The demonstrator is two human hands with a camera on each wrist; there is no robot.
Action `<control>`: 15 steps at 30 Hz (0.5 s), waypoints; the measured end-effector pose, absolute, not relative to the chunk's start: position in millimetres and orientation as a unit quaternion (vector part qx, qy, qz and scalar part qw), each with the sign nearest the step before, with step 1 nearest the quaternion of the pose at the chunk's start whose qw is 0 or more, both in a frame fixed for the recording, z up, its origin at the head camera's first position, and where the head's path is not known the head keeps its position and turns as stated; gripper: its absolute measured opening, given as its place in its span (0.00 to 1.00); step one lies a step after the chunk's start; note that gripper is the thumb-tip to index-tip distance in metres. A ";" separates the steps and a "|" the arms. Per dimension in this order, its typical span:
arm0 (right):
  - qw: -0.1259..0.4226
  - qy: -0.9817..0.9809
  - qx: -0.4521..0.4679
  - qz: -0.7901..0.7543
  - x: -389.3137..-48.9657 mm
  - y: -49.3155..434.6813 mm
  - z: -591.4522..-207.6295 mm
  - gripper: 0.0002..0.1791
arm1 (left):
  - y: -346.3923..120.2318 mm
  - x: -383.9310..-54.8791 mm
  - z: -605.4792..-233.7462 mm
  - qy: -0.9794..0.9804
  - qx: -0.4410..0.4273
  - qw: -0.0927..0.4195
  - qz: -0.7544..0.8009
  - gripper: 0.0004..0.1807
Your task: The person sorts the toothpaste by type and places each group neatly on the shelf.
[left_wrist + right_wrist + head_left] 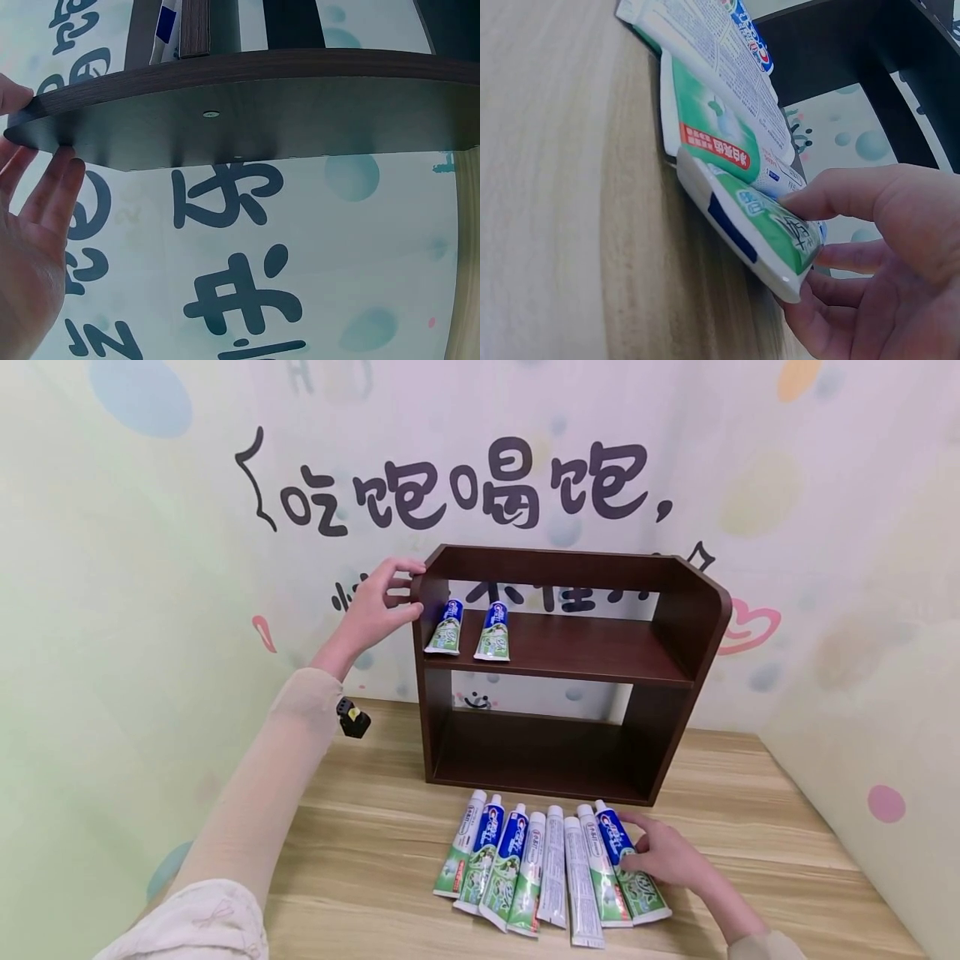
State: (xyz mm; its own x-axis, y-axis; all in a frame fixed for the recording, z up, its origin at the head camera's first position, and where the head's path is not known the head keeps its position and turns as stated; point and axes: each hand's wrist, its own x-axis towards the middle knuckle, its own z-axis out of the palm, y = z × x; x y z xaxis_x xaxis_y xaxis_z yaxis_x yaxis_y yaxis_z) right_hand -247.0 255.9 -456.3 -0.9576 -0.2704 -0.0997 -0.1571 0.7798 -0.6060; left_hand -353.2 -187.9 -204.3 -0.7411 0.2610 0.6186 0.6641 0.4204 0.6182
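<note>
My left hand [375, 608] grips the upper left side panel of a dark brown two-tier shelf [577, 647]. In the left wrist view the thumb and fingers lie on opposite faces of that panel [262, 112]. At the right end of a row of toothpaste tubes, my right hand [667, 853] pinches a blue, green and white toothpaste tube [643, 895]. The right wrist view has the thumb on top of this tube [769, 217], with fingers at its side. Beside it lies a white and green toothpaste tube [606, 881].
Two toothpaste tubes, one at the left wall [446, 631] and another beside it [494, 635], lean on the upper tier. Several more tubes [498, 868] lie fanned on the wooden table [360, 860]. A small black object [352, 718] shows near the left forearm. Printed fabric [847, 568] surrounds the table.
</note>
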 end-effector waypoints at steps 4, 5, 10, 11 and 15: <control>0.098 0.932 -0.118 -0.329 -247.5 257.4 -457.3 0.43 | -188.3 -353.3 -203.8 -0.815 -0.285 0.220 -0.453 0.25; 0.101 0.930 -0.119 -0.333 -247.5 257.9 -457.8 0.43 | -188.4 -353.3 -203.8 -0.816 -0.285 0.219 -0.453 0.25; 0.111 0.917 -0.128 -0.361 -248.2 260.5 -459.3 0.43 | -188.4 -353.4 -203.7 -0.814 -0.286 0.217 -0.457 0.26; 0.114 0.914 -0.130 -0.367 -248.4 261.0 -459.3 0.43 | -188.5 -353.5 -203.9 -0.814 -0.286 0.216 -0.457 0.26; 0.122 0.903 -0.134 -0.389 -248.7 263.3 -459.1 0.42 | -189.1 -353.6 -204.7 -0.812 -0.288 0.217 -0.459 0.26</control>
